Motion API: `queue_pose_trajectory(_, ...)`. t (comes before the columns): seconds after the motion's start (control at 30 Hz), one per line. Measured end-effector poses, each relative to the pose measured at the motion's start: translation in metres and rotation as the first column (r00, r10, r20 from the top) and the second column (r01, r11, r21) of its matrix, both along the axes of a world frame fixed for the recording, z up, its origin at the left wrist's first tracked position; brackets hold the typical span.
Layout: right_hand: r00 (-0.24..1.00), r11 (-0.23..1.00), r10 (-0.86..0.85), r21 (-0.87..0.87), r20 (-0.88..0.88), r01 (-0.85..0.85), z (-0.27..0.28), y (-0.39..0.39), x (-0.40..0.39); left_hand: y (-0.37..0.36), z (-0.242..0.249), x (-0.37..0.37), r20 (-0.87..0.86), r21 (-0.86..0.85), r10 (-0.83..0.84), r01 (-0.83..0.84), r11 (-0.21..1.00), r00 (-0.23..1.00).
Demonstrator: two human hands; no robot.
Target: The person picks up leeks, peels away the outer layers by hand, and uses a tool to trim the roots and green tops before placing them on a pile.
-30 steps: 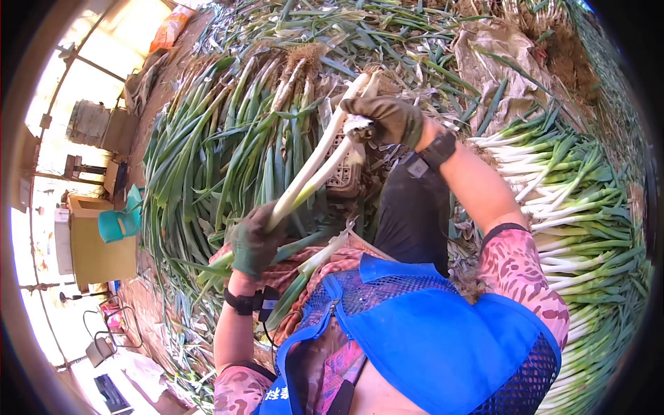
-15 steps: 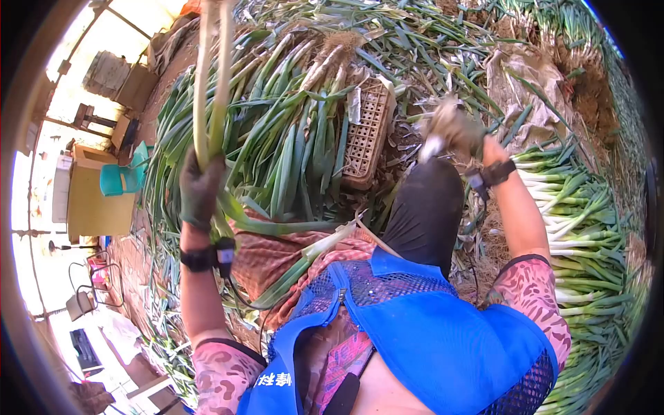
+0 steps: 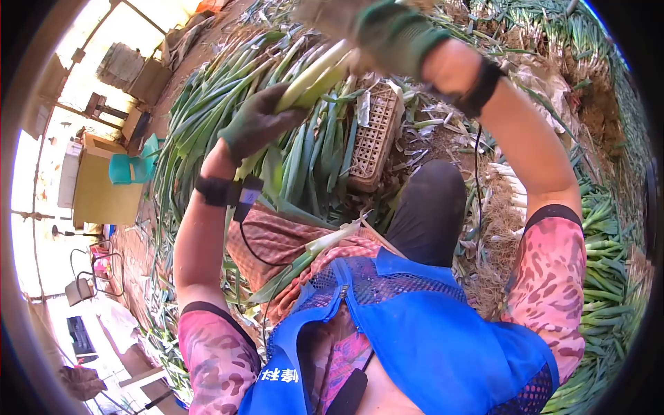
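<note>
My left hand [image 3: 259, 123], in a dark dirty glove, is closed around long green onions [image 3: 311, 81]; their pale ends point up and to the right. Just past those ends is my right hand [image 3: 398, 41], in a green glove, smeared by motion. A brown blur lies at its fingers, and I cannot make out whether it holds anything. One more green onion [image 3: 332, 240] lies across the reddish checked cloth [image 3: 270, 238] over my lap. Beyond my left hand spreads a heap of untrimmed green onions [image 3: 200, 114] with brown roots.
A tan plastic crate [image 3: 373, 135] stands beside the heap, near my dark-clad knee [image 3: 436, 200]. White-stemmed green onions [image 3: 602, 277] are laid in a long row at right. Loose roots [image 3: 487, 270] litter the ground. A teal chair [image 3: 131, 168] stands at left.
My left hand has moved up and right, and its green onions have tipped from upright toward the right. My right hand has swung up and left from above my knee to near their pale ends.
</note>
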State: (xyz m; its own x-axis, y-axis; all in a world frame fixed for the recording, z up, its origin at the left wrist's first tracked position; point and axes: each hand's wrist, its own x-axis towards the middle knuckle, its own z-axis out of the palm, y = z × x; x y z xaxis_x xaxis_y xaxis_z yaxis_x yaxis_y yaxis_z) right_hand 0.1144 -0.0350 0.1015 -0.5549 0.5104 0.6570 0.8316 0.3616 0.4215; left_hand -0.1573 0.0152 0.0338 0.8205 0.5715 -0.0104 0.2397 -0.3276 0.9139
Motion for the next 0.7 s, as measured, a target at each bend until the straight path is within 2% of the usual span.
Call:
queue_pose_trajectory(0.03,0.995,0.981,0.052,-0.193,0.082,-0.036,-0.009,-0.012,-0.005,-0.002,0.007,0.013,0.009,0.028,-0.075,0.074,0.997,0.997)
queue_pose_trajectory(0.07,0.974,0.980,0.188,0.035,0.124,-0.194,-0.033,0.003,-0.003,-0.006,0.012,0.025,-0.006,0.088,-0.092,0.092,0.992,0.996)
queue_pose_trajectory(0.1,0.997,0.909,-0.027,-0.414,0.067,0.052,-0.020,-0.022,-0.005,-0.010,0.018,0.036,-0.020,0.147,-0.109,0.110,0.983,0.994)
queue_pose_trajectory(0.17,0.993,0.878,-0.113,-0.465,0.039,0.118,-0.010,-0.033,0.015,-0.015,0.033,0.053,-0.098,0.313,-0.089,0.115,0.943,0.991)
queue_pose_trajectory(0.2,0.987,0.858,-0.162,-0.490,0.026,0.154,-0.002,-0.042,0.025,-0.017,0.037,0.056,-0.077,0.569,0.016,0.031,0.822,0.997)
queue_pose_trajectory(0.23,0.931,0.763,-0.329,-0.536,0.158,0.360,0.011,-0.052,0.039,-0.020,0.040,0.060,-0.024,0.776,0.104,-0.047,0.629,0.994)
queue_pose_trajectory(0.27,0.987,0.953,-0.157,-0.257,0.024,0.158,-0.012,-0.044,0.096,-0.020,0.041,0.064,0.057,0.915,0.168,-0.119,0.386,0.984)
queue_pose_trajectory(0.3,0.746,0.485,-0.643,-0.663,0.172,0.570,0.054,-0.086,0.074,-0.005,0.033,0.061,0.230,0.908,0.158,-0.271,0.321,0.960)
queue_pose_trajectory(0.33,0.712,0.513,-0.696,-0.626,0.097,0.587,0.052,-0.099,0.120,-0.009,0.037,0.054,0.238,0.919,0.285,-0.311,0.244,0.928)
queue_pose_trajectory(0.37,0.549,0.444,-0.835,-0.642,-0.041,0.626,0.057,-0.124,0.150,-0.008,0.033,0.045,0.242,0.866,0.340,-0.360,0.346,0.909)
queue_pose_trajectory(0.4,0.397,0.433,-0.892,-0.657,-0.215,0.617,0.061,-0.149,0.178,-0.007,0.028,0.037,0.245,0.799,0.396,-0.416,0.435,0.885)
queue_pose_trajectory(0.43,0.415,0.548,-0.837,-0.532,-0.358,0.646,0.051,-0.186,0.227,0.002,0.016,0.024,0.206,0.791,0.424,-0.405,0.458,0.882)
queue_pose_trajectory(0.47,0.164,0.487,-0.849,-0.622,-0.503,0.613,0.060,-0.223,0.233,0.011,-0.002,0.013,0.208,0.729,0.389,-0.407,0.550,0.897)
queue_pose_trajectory(0.5,0.402,0.716,-0.647,-0.334,-0.648,0.614,0.031,-0.265,0.302,0.027,-0.030,0.000,0.249,0.617,0.348,-0.425,0.662,0.904)
queue_pose_trajectory(0.57,-0.028,0.594,-0.572,-0.438,-0.820,0.675,0.010,-0.354,0.375,0.047,-0.076,-0.029,0.165,0.525,0.403,-0.426,0.737,0.900)
queue_pose_trajectory(0.6,-0.245,0.535,-0.466,-0.491,-0.850,0.687,-0.002,-0.401,0.386,0.067,-0.102,-0.047,0.107,0.408,0.392,-0.400,0.821,0.914)
queue_pose_trajectory(0.63,-0.289,0.355,-0.485,-0.488,-0.825,0.797,-0.020,-0.441,0.385,0.076,-0.119,-0.058,0.032,0.253,0.321,-0.318,0.914,0.947)
queue_pose_trajectory(0.67,-0.338,0.163,-0.497,-0.469,-0.799,0.868,-0.044,-0.479,0.381,0.052,-0.121,-0.054,0.128,0.198,0.344,-0.364,0.910,0.930)
queue_pose_trajectory(0.7,-0.386,0.142,-0.401,-0.472,-0.831,0.870,-0.087,-0.525,0.401,0.050,-0.136,-0.060,0.106,0.160,0.346,-0.360,0.919,0.932)
